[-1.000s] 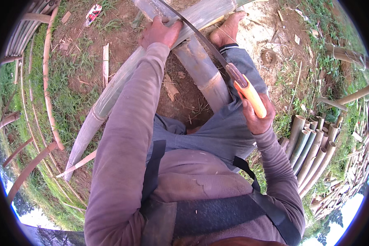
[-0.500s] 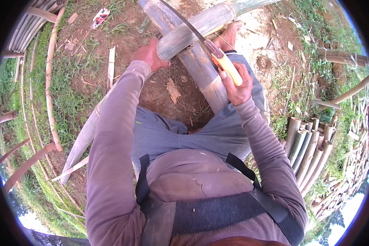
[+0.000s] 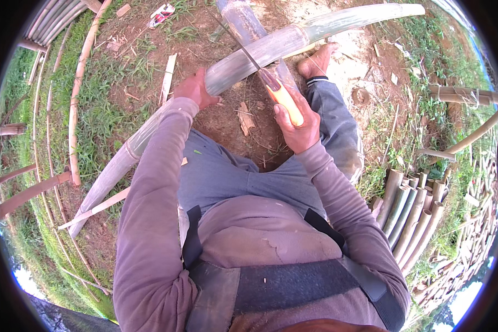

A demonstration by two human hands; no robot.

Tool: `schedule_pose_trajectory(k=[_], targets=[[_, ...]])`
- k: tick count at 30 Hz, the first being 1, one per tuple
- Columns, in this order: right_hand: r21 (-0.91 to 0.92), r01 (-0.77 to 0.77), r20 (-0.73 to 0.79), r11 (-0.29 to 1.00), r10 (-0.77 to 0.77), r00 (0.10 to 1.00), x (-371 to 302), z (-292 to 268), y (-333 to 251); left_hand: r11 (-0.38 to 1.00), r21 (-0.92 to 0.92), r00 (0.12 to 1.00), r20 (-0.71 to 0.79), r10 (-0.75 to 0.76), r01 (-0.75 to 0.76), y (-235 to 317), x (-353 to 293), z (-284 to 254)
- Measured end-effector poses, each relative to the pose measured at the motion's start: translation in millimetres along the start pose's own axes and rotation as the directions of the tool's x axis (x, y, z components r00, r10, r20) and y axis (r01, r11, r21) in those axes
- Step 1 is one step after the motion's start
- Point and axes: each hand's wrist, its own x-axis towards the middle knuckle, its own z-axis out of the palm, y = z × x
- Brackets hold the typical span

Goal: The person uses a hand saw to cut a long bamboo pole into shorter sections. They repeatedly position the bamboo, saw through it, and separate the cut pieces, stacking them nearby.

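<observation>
Bamboo pole [image 3: 293, 41] over bare earth [image 3: 222, 123] and grass [image 3: 98, 119], end in left hand's grip [image 3: 195, 90], orange-handled saw [image 3: 285, 102] in right hand's grip [image 3: 303, 126]

No words, labels, numbers or signs can be read. The small red and white wrapper [image 3: 161, 15] lying on the ground near the top edge may carry some print, though it is too small and blurred to tell. No lettering can be made out on the orange saw handle [image 3: 288, 105], the bamboo pole [image 3: 288, 41], the blue-grey trousers [image 3: 221, 172] or the wide dark strap [image 3: 293, 288] across the shirt [image 3: 260, 221].
</observation>
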Motion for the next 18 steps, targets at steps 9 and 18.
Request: schedule_pose_trajectory(k=[9, 18], targets=[[0.027, -0.136, 0.032, 0.990, 0.135, 0.990, -122.1, -92.2, -14.9, 0.999, -0.054, 1.000, 0.002, 0.002, -0.002, -5.8, -9.0, 2.2], [0.082, -0.051, -0.018, 0.995, 0.053, 0.998, 39.0, 20.3, -0.3, 0.999, -0.040, 1.000, -0.028, -0.012, 0.011, 4.6, -5.6, -6.2]])
